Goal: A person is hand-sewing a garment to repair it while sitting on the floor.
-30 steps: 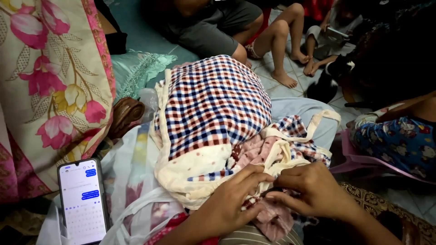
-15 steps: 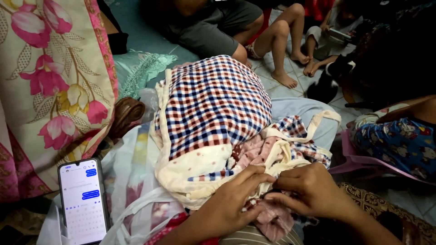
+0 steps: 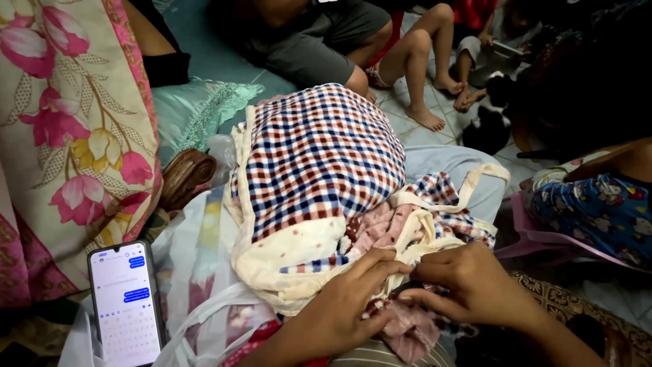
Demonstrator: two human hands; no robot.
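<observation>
Item 1: smartphone point(image 3: 127, 304), lower left of the view, lying face-up and slightly tilted beside a heap of checked cloth. Dark rectangular frame with rounded corners; the lit screen was white, with a few small blue message bubbles toward its right side and a pale grey keyboard block across the bottom.

Item 2: second small handheld device point(image 3: 508, 49), top right, held by a seated person; too small to tell its screen.
</observation>
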